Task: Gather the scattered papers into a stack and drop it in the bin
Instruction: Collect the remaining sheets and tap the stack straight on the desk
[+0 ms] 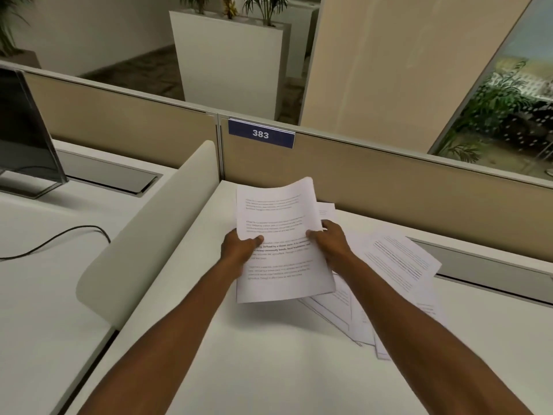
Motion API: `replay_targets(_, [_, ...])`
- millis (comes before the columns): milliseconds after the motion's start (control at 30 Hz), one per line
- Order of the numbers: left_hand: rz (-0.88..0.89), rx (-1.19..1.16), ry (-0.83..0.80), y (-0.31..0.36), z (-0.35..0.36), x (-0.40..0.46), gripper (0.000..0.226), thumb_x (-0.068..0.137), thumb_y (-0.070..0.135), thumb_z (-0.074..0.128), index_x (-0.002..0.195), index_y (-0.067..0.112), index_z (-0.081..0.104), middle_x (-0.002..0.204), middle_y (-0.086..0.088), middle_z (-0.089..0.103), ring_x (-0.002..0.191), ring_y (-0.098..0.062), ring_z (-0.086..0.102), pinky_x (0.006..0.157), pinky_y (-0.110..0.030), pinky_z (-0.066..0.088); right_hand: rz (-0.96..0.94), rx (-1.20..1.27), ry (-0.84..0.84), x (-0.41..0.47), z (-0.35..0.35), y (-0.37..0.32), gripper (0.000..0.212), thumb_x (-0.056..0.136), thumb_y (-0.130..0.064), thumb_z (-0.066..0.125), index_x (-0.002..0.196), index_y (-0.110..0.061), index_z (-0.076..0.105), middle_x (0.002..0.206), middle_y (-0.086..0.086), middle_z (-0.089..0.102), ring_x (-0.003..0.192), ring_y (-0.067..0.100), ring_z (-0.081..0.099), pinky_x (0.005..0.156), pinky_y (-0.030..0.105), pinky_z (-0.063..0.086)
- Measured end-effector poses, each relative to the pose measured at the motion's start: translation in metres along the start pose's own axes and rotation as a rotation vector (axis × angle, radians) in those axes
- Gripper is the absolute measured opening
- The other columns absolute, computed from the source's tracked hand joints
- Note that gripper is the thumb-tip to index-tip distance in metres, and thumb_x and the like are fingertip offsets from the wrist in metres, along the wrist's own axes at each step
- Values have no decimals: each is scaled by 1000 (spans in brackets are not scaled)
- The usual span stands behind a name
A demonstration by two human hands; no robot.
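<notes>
- The left hand (239,248) grips the left edge of a small stack of papers (281,244), thumb on top of the printed face and fingers curled underneath.
- The right hand (330,244) pinches the stack's right edge the same way, so both hands hold it raised just above the worktop (269,369), its far edge curling upward.
- More loose sheets (398,262) lie fanned out on the worktop to the right, partly under the held stack and overlapping one another; how many there are is hard to count from here.
- No bin shows in this view, so the drop is probably still some way off; the gathering looks partly done.
- The paper is light, thin and floppy: the raised stack already bows at its free end, and single sheets will likely slide over each other on the smooth surface.
- A sound hold is along the two long edges near the middle, with thumbs pressing down so the sheets do not fan apart.
- The flat sheets may need an edge lifted or slid together first.
</notes>
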State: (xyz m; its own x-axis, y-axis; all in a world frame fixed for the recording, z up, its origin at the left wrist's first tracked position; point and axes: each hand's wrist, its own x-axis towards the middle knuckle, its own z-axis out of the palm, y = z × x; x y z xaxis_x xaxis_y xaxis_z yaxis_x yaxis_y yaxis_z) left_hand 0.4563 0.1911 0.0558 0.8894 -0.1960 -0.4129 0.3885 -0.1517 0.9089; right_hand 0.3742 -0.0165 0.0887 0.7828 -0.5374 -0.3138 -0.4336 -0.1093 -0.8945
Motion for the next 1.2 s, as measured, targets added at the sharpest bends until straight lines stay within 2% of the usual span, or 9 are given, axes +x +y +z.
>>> replay_targets(100, [-75, 56, 13, 3, -10, 42, 43, 87, 12, 78, 128, 6, 68, 126, -15, 72, 108, -36, 71, 99, -50, 57, 55, -59, -18, 37, 30, -6, 31, 90, -18, 68, 120, -11, 65, 117, 11, 72, 97, 32, 73, 89, 50, 61])
replay_targets(200, [-80, 314, 76, 1, -12, 73, 42, 89, 19, 73, 129, 5, 67, 129, -17, 69, 113, -36, 68, 100, -45, 56, 73, -139, -9, 64, 56, 0, 31, 91, -17, 65, 121, -9, 66, 120, 13, 71, 104, 33, 70, 94, 49, 59])
replay_targets(333, [-104, 648, 126, 2, -8, 95, 55, 93, 35, 67, 138, 6, 56, 142, -21, 47, 132, -39, 45, 109, -45, 46, 96, -343, 61, 92, 80, 10, 36, 95, -29, 61, 128, -14, 61, 135, 12, 58, 123, 32, 57, 106, 48, 49])
replay_targets(433, [-69, 605, 101, 1, 0, 106, 53, 94, 33, 69, 137, 4, 58, 141, -22, 43, 129, -40, 50, 108, -49, 49, 129, -548, 60, 108, 83, 20, 53, 95, -39, 58, 142, -18, 49, 154, 13, 31, 142, 34, 32, 116, 50, 34])
replay_targets(567, [-52, 391, 80, -5, 5, 114, 45, 90, 24, 75, 129, 4, 65, 135, -21, 60, 117, -38, 64, 100, -51, 56, 122, -554, 47, 118, 83, 30, 61, 87, -45, 67, 139, -16, 50, 142, 13, 45, 130, 33, 47, 106, 46, 44])
replay_targets(733, [-83, 164, 46, -10, 2, 116, 40, 89, 20, 77, 127, 12, 66, 124, -15, 72, 104, -36, 72, 95, -53, 58, 104, -379, 44, 119, 83, 31, 54, 81, -38, 76, 127, -21, 55, 129, 8, 59, 112, 28, 64, 98, 41, 56])
replay_targets(833, [-57, 150, 41, -11, 3, 115, 40, 88, 16, 76, 127, 14, 66, 123, -13, 73, 103, -34, 72, 94, -53, 59, 123, -319, 16, 119, 80, 33, 44, 79, -37, 78, 114, -30, 52, 122, 1, 66, 112, 27, 64, 101, 46, 53])
replay_targets(933, [-19, 171, 21, -5, 6, 112, 38, 89, 11, 74, 126, 14, 65, 122, -13, 72, 102, -34, 72, 92, -53, 60, 112, -226, 12, 118, 76, 35, 46, 78, -29, 81, 114, -28, 53, 123, 1, 67, 103, 23, 63, 95, 39, 53])
replay_targets(1200, [350, 393, 46, 32, 4, 86, 30, 89, 26, 75, 112, 28, 56, 104, 5, 70, 83, -11, 69, 60, -25, 55, 106, 470, -92, 109, 67, 42, 65, 73, -4, 84, 126, -28, 55, 127, 3, 68, 109, 25, 69, 90, 47, 60])
